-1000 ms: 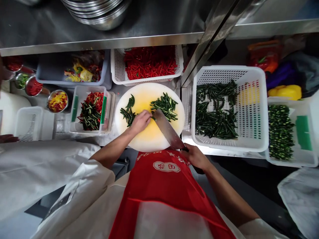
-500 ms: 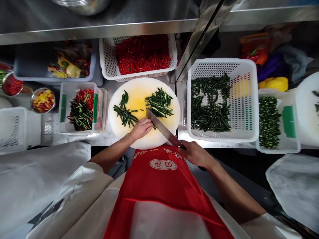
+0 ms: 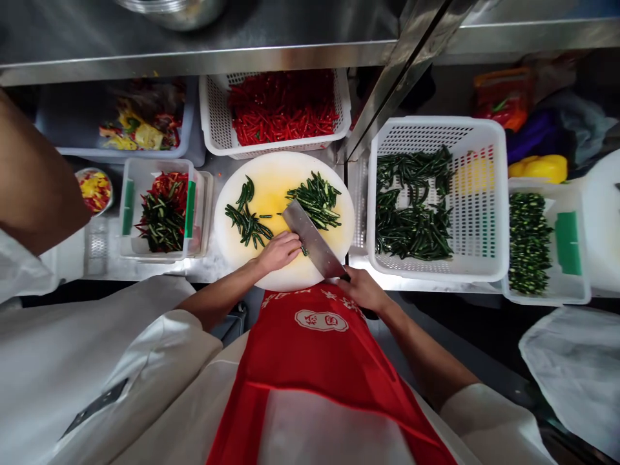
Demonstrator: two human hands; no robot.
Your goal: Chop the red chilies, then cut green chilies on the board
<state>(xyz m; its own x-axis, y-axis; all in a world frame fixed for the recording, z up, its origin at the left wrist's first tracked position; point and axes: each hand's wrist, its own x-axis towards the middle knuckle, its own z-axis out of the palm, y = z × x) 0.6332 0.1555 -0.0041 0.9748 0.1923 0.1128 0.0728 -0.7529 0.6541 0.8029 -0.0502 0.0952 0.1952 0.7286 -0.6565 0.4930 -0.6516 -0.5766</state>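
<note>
On a round white cutting board [image 3: 290, 274], my right hand [image 3: 364, 289] grips the dark handle of a broad cleaver [image 3: 312, 239]. Its blade slants up and left across the board, with its flat side showing. My left hand [image 3: 281, 250] is closed beside the blade, fingers bent down over a green chili [image 3: 304, 250] whose end pokes out; the rest is hidden. Whole green chilies [image 3: 247, 223] lie loose on the board's left. To the right, behind the blade, is a heap of cut green chilies [image 3: 317, 200].
A white basket of green chilies [image 3: 504, 213] stands right of the board, a basket of red chilies [image 3: 206, 116] behind it. Left is a clear box [image 3: 130, 242] of cut chilies. A steel shelf [image 3: 194, 61] overhangs the back. A co-worker's arm [image 3: 39, 174] reaches in at left.
The cleaver's blade has tipped, so more of its flat side shows. My right hand has moved slightly left. A co-worker's arm has come in at the left edge.
</note>
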